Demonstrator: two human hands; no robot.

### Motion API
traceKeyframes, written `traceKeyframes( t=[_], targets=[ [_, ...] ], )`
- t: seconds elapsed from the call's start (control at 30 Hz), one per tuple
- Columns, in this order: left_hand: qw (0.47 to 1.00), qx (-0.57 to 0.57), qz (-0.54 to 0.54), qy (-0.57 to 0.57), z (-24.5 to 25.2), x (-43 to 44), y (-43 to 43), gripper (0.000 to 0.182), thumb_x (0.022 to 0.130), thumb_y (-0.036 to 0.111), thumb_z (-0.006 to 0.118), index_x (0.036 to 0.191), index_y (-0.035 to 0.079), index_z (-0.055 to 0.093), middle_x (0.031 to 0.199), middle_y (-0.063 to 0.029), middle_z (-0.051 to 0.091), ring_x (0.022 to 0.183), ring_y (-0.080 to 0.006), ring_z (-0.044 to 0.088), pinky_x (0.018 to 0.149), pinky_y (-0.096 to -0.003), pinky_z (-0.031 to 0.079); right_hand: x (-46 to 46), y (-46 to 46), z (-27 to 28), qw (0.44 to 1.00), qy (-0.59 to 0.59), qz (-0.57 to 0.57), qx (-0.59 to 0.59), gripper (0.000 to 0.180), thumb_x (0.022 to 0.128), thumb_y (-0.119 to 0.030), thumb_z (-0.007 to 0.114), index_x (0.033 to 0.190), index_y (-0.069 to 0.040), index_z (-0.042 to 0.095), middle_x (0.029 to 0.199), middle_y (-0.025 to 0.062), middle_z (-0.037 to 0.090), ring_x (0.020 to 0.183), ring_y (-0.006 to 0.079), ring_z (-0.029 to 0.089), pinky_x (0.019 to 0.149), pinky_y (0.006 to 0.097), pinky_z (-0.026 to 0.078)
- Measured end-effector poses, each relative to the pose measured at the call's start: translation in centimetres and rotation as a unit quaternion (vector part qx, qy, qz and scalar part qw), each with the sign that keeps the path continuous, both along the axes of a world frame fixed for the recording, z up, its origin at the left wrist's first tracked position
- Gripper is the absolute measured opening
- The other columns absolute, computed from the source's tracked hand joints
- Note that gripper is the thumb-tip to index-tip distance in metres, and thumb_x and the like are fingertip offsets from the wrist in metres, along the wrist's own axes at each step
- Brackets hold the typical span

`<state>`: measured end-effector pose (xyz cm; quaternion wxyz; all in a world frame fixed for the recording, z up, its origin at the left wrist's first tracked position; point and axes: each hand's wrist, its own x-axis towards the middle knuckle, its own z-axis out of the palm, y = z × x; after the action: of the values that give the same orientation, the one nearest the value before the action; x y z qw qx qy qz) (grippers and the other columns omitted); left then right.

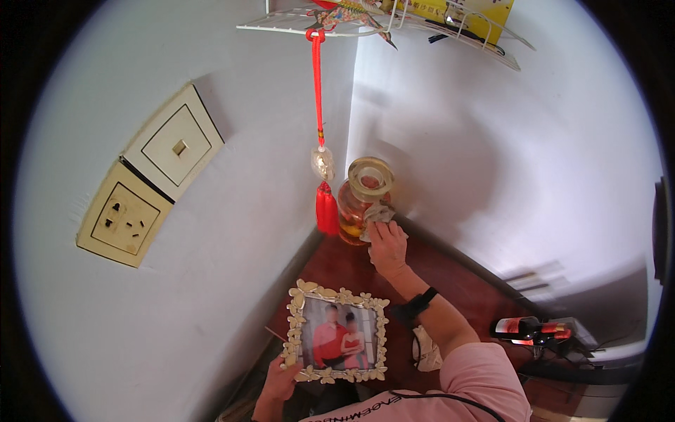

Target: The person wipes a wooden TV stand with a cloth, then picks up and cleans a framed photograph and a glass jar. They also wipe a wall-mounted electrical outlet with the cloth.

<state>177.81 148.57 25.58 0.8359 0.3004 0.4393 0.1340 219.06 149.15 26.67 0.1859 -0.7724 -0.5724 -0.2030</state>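
Note:
My left hand [279,379] grips the lower left corner of a photo frame [383,337] with a raised border of cream butterflies. Behind its pane is a picture of two people in red and pink. Farther off, my right hand [387,245] holds a crumpled grey cloth [378,213] against the side of a glass jar [350,211]. The jar has a wide round lid and amber liquid with reddish and yellow pieces inside. It stands in the corner on a dark red tabletop [337,264]. The cloth and my fingers cover part of the jar's right side.
A red cord with a clear pendant [322,163] and a red tassel [327,208] hangs close beside the jar. It is tied to a white wire shelf [285,24]. Dark bottles [517,328] lie at the right. Wall outlets [126,221] are on the left wall.

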Motion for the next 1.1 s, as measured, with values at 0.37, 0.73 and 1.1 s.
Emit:
traceKeyframes(
  t=[0.37, 0.73, 1.1],
  targets=[
    [1.000, 0.005, -0.011, -0.020, -0.5, 0.0, 0.1, 0.035, 0.092, -0.003, 0.060, 0.126, 0.003, 0.058, 0.105, -0.0016, 0.065, 0.093, -0.0136, 0.065, 0.081, -0.0297, 0.054, -0.8, 9.3, 2.8, 0.975, -0.121, 0.010, -0.187, 0.041, 0.078, -0.014, 0.064, 0.113, 0.007, 0.065, 0.124, 0.0228, 0.058, 0.079, 0.0238, 0.066, 0.058, 0.0321, 0.056],
    [0.998, 0.041, -0.032, -0.026, -0.3, -0.2, 0.3, 0.032, 0.093, -0.001, 0.062, 0.124, 0.006, 0.057, 0.106, -0.0004, 0.063, 0.092, -0.0138, 0.065, 0.079, -0.0291, 0.054, 2.1, 0.1, 0.5, 0.995, -0.043, 0.061, -0.059, 0.051, 0.080, -0.006, 0.060, 0.130, 0.000, 0.059, 0.136, 0.0146, 0.057, 0.092, 0.0287, 0.066, 0.077, 0.0366, 0.058],
    [0.999, 0.003, -0.039, 0.003, -0.7, -0.4, 0.9, 0.035, 0.091, -0.003, 0.061, 0.125, 0.003, 0.058, 0.107, -0.0023, 0.065, 0.094, -0.0136, 0.066, 0.082, -0.0302, 0.054, 9.6, 3.6, 0.1, 0.674, 0.680, 0.032, 0.288, 0.045, 0.089, 0.004, 0.039, 0.129, 0.005, 0.060, 0.118, 0.0097, 0.068, 0.105, 0.0203, 0.065, 0.095, 0.0331, 0.051]
  ],
)
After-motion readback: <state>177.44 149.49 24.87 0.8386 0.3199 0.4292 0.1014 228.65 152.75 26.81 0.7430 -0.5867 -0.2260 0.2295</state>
